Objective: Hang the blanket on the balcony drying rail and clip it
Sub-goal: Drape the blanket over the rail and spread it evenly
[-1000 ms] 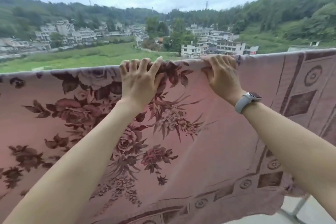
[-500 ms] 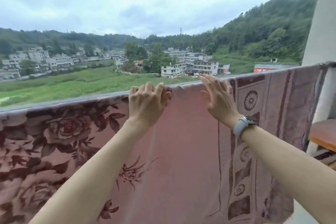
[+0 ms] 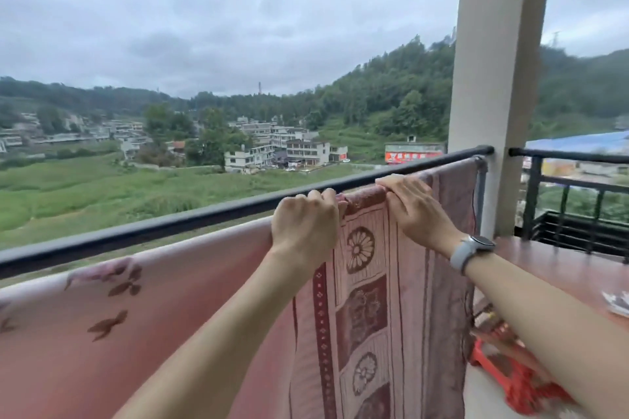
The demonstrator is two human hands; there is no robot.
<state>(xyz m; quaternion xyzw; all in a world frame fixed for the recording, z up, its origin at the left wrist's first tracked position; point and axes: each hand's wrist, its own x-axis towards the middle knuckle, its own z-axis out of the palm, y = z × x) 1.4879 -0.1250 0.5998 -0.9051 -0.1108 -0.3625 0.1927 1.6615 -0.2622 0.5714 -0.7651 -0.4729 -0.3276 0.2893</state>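
Both hands have slid right along the blanket point(image 3: 190, 326), left hand point(image 3: 304, 224) and right hand point(image 3: 413, 207) gripping its top edge near the pillar point(image 3: 497, 78).

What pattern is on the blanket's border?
Dark maroon squares and round flower medallions on the pink blanket, head view.

A pale square pillar point(image 3: 498, 78) rises at the right of the balcony, with a black metal balustrade point(image 3: 578, 211) running on beyond it. A reddish-brown table point(image 3: 561, 269) stands just inside that balustrade, and a red plastic stool point(image 3: 510, 381) sits low beside the pillar's base. Beyond lie a green field point(image 3: 102, 187), a cluster of white multi-storey houses point(image 3: 289, 150), wooded hills point(image 3: 391, 95) and a grey overcast sky point(image 3: 221, 10) giving flat daylight.
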